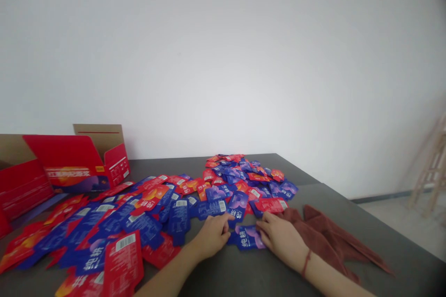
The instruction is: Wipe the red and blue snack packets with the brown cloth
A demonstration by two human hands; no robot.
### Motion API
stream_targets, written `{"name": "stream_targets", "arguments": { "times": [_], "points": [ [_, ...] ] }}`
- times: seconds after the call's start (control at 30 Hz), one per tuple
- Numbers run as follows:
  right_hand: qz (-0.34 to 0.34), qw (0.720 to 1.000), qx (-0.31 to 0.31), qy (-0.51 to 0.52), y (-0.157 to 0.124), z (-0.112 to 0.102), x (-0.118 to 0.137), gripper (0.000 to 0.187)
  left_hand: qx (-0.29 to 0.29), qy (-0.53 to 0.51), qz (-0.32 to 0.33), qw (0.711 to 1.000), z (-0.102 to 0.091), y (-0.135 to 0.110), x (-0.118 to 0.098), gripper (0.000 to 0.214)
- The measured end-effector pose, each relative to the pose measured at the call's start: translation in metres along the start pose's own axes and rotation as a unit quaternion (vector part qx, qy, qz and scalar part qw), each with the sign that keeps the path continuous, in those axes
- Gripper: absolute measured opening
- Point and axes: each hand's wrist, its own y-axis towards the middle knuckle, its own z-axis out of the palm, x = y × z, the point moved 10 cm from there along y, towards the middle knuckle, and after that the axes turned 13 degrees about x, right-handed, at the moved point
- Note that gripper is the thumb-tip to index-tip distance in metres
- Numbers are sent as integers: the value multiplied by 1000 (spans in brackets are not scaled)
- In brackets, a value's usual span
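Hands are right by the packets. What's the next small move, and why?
Probably pinch up the blue packet between your hands. It lies slightly apart from the pile on the bare table, with your left hand and right hand close on either side, so it looks the easiest to lift cleanly.

Bare left hand (212, 236), bare right hand (281, 241), slender fingers (265, 228), bare left forearm (170, 273), bare right forearm (334, 284) running out of view at the near edge, thin red cord bracelet (305, 263) circling the right wrist
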Motion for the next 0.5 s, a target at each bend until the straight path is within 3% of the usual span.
{"name": "stream_targets", "arguments": {
  "times": [0.07, 0.17, 0.3, 0.4, 0.5],
  "points": [
    [10, 1000, 11, -18, 13, 1, 10, 19, -3, 4, -1, 1000, -1, -1, -1, 44],
    [-30, 999, 9, -33, 28, 6, 47, 16, -4, 11, -1, 1000, -2, -3, -4, 44],
    [-91, 995, -11, -36, 26, 12, 79, 16, 1, 14, -4, 1000, -3, -5, -8, 42],
    [-100, 995, -23, 2, 10, 10, 63, 16, 4, 16, -13, 1000, -3, -6, -7, 42],
    [-65, 997, -29, 36, -6, 7, 24, 20, 7, 13, -15, 1000, -3, -4, -7, 42]
  ]
}}
